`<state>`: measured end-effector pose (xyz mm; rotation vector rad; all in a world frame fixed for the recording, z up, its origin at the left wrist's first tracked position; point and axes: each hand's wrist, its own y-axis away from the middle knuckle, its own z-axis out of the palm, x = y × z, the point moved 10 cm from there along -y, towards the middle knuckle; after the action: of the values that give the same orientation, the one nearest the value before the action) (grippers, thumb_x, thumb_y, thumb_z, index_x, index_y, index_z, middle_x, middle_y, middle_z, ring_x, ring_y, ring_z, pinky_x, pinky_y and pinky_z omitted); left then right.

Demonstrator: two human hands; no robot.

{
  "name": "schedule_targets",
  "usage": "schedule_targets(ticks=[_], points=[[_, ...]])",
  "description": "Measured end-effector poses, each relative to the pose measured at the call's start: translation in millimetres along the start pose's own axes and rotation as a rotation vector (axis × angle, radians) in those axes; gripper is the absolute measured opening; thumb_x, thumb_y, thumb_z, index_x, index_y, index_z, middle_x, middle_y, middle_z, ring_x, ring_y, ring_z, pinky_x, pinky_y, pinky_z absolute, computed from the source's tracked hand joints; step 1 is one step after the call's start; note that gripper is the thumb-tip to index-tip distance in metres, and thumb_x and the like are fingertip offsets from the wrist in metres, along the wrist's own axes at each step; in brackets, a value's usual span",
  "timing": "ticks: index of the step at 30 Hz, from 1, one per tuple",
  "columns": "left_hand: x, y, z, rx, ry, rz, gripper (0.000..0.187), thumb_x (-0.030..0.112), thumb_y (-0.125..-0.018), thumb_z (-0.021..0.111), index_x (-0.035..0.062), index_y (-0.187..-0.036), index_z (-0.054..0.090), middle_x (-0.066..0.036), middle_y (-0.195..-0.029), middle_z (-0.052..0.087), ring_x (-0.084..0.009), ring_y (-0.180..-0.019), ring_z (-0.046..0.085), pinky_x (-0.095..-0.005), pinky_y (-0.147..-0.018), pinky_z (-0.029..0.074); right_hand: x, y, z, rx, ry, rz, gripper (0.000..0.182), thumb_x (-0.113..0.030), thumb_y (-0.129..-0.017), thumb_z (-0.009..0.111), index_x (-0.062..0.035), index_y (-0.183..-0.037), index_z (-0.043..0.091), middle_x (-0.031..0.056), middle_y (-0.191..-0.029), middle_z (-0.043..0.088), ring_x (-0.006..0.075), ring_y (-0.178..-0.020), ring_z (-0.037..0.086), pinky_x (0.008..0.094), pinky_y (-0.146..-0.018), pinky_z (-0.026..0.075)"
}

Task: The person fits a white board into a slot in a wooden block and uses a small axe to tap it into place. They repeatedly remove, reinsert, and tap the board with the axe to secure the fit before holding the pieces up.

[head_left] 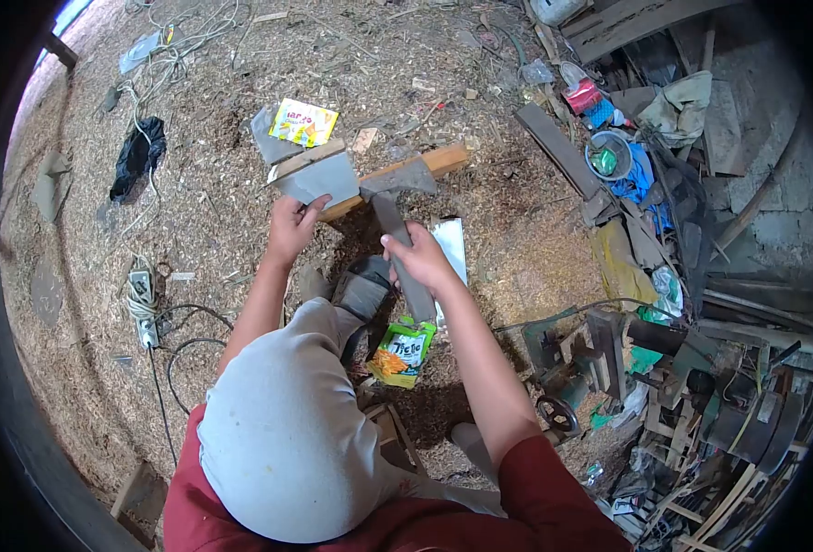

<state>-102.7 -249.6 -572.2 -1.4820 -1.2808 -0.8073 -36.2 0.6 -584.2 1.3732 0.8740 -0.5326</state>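
Note:
My right hand (pixel 417 259) is wrapped round the dark wooden handle of a hatchet (pixel 390 216). Its grey metal head rests over or against a wooden beam (pixel 448 160) lying on the ground. On the left, my left hand (pixel 296 228) pinches the near edge of a flat board (pixel 316 179) with a pale grey face and a bare wood edge. The board leans against the beam's left end; its exact contact there is hidden. Just beyond it lies a yellow snack packet (pixel 303 123). A green snack packet (pixel 401 354) sits below the hatchet handle, near my foot.
Wood chips cover the ground. A white extension socket (pixel 142 293) with coiled cord lies left, near a black plastic bag (pixel 138 158). At right are a long plank (pixel 558 147), a bucket (pixel 609 155) and piled scrap wood. A shiny white strip (pixel 450 244) lies beside my right hand.

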Motion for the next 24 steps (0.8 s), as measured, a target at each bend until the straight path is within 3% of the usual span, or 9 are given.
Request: schedule_targets(ticks=[6,12,14,15,17,20,21,22,24], points=[[-5.7,6.3,-1.3,0.039,0.075,-0.040,0.016,0.011,-0.099,0.077,-0.0048,-0.101,0.078,-0.017,-0.086,0.078,-0.0230,-0.076,0.073,-0.0373,-0.073,0.055,-2.0,3.2,4.6,0.090,-0.043,-0.082,0.035,-0.021,-0.106,0.071,-0.0024,-0.130,0.054,0.0062,-0.087,0.066,0.0176,-0.058,0.065,0.0341,-0.053,0.053],[-4.3,-2.4,-4.0,0.016,-0.110,0.059,0.024,0.022,-0.098,0.078,-0.0017,-0.095,0.078,-0.021,-0.064,0.063,-0.0295,-0.052,0.062,-0.0425,-0.055,0.047,-20.8,20.1,8.2,0.074,0.018,-0.176,0.028,-0.016,-0.107,0.070,-0.0026,-0.126,0.055,0.0067,-0.092,0.068,0.0170,-0.064,0.068,0.0333,-0.059,0.055],[9.9,-3.4,-8.7,0.083,-0.110,0.156,0.026,0.024,-0.098,0.078,-0.0013,-0.092,0.077,-0.022,-0.067,0.065,-0.0386,-0.054,0.061,-0.0446,-0.055,0.046,-37.2,34.9,8.0,0.085,0.024,-0.221,0.030,-0.012,-0.107,0.069,-0.0025,-0.131,0.055,0.0072,-0.097,0.068,0.0161,-0.069,0.069,0.0320,-0.062,0.056],[-1.9,-2.5,-5.8,0.010,-0.141,0.040,0.027,0.026,-0.098,0.078,-0.0005,-0.094,0.078,-0.024,-0.075,0.069,-0.0439,-0.064,0.065,-0.0471,-0.060,0.049,-49.4,44.8,5.7,0.117,0.001,-0.274,0.034,-0.011,-0.107,0.069,-0.0020,-0.136,0.053,0.0079,-0.101,0.069,0.0161,-0.071,0.070,0.0318,-0.063,0.057],[0.8,-2.6,-6.5,0.010,-0.141,0.040,0.027,0.026,-0.098,0.078,-0.0001,-0.095,0.078,-0.024,-0.077,0.070,-0.0436,-0.067,0.067,-0.0478,-0.062,0.050,-73.8,63.5,1.9,0.141,-0.024,-0.335,0.048,-0.007,-0.107,0.067,-0.0015,-0.150,0.048,0.0105,-0.113,0.069,0.0162,-0.075,0.072,0.0317,-0.067,0.061],[-2.2,-3.4,-6.7,-0.071,-0.223,-0.058,0.026,0.027,-0.099,0.078,0.0007,-0.099,0.078,-0.024,-0.086,0.074,-0.0419,-0.077,0.072,-0.0471,-0.069,0.054,-123.5,99.5,-2.9,0.170,0.063,-0.373,0.052,-0.016,-0.106,0.071,-0.0027,-0.151,0.049,0.0123,-0.113,0.075,0.0152,-0.079,0.077,0.0319,-0.069,0.063],[7.0,-4.2,-7.8,-0.070,-0.198,-0.044,0.025,0.026,-0.100,0.077,0.0010,-0.102,0.078,-0.024,-0.090,0.075,-0.0414,-0.081,0.074,-0.0463,-0.073,0.056,-143.5,113.8,-4.4,0.178,0.228,-0.321,0.054,-0.019,-0.105,0.071,-0.0045,-0.153,0.049,0.0178,-0.113,0.076,0.0249,-0.081,0.079,0.0385,-0.072,0.063],[14.4,-5.7,-7.5,-0.067,-0.171,-0.030,0.025,0.025,-0.100,0.077,0.0013,-0.106,0.078,-0.023,-0.095,0.077,-0.0408,-0.085,0.075,-0.0455,-0.076,0.057,-156.9,122.7,-7.6,0.182,0.234,-0.320,0.054,-0.019,-0.105,0.071,-0.0045,-0.153,0.049,0.0178,-0.113,0.076,0.0249,-0.081,0.079,0.0385,-0.072,0.063],[16.2,-6.4,-6.7,-0.079,-0.161,-0.051,0.024,0.024,-0.100,0.077,0.0021,-0.109,0.077,-0.023,-0.099,0.078,-0.0409,-0.089,0.076,-0.0448,-0.079,0.058,-202.4,149.7,-0.4,0.275,0.702,-0.573,0.054,-0.023,-0.105,0.070,-0.0053,-0.152,0.050,0.0235,-0.113,0.076,0.0395,-0.090,0.078,0.0470,-0.078,0.062]])
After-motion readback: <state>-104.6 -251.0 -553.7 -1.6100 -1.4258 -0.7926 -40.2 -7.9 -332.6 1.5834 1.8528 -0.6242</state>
